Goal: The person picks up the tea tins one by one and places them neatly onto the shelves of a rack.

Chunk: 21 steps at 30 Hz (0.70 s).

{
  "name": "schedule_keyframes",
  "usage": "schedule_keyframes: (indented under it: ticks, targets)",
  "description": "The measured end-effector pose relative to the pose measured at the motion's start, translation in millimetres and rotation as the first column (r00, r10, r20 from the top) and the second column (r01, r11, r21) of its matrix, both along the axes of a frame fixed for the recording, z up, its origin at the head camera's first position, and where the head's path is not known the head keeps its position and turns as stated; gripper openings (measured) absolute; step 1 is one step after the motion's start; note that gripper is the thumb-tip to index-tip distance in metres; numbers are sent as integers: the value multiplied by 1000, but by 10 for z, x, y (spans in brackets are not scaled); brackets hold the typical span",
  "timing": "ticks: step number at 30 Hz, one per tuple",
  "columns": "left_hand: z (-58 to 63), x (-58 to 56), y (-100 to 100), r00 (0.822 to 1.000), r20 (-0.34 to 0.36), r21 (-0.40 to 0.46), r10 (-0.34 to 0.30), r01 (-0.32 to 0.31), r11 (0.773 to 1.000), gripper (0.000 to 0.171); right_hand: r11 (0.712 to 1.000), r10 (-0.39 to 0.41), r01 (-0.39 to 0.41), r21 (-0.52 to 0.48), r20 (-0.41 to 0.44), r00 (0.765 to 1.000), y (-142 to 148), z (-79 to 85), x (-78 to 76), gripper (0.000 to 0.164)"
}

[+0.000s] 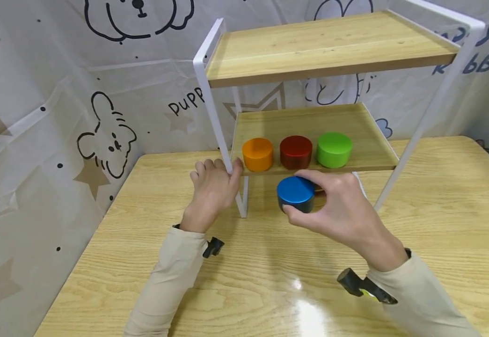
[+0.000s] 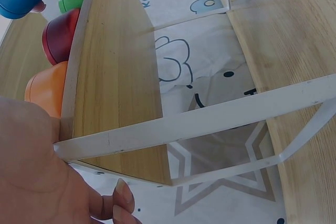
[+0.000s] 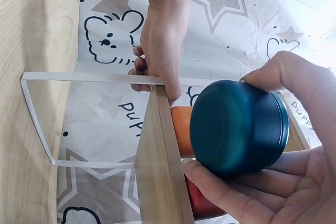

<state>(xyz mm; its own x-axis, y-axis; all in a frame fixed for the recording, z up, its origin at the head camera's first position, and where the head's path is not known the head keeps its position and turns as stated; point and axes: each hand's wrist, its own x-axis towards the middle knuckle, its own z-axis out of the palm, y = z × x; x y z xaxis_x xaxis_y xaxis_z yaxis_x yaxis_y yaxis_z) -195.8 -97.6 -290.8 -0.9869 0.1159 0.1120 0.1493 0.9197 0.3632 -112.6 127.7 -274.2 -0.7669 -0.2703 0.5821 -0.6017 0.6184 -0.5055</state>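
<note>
My right hand (image 1: 349, 210) pinches a round blue tin (image 1: 295, 191) between thumb and fingers, just in front of and below the middle shelf's front edge. In the right wrist view the tin's rounded dark blue-green base (image 3: 223, 127) faces the camera. My left hand (image 1: 215, 187) grips the front left post of a two-tier shelf rack (image 1: 214, 117), its thumb at the corner of the lower board and its fingers outside the post. On that lower board (image 1: 299, 119) stand an orange tin (image 1: 258, 154), a dark red tin (image 1: 296, 152) and a green tin (image 1: 334, 150), side by side.
The rack's upper wooden board (image 1: 332, 44) overhangs the row of tins. White metal legs (image 1: 429, 112) stand on the wood-grain table (image 1: 244, 281). Behind hangs a pale cloth (image 1: 59, 117) printed with cartoon animals and stars.
</note>
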Motion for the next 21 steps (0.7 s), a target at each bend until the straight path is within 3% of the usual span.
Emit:
schedule_keyframes:
  ticks: [21]
  targets:
    - [-8,6,15,1000,-10,-14,7,-7,1000,61,999,-41,41,10,16,999,33,36,5,48]
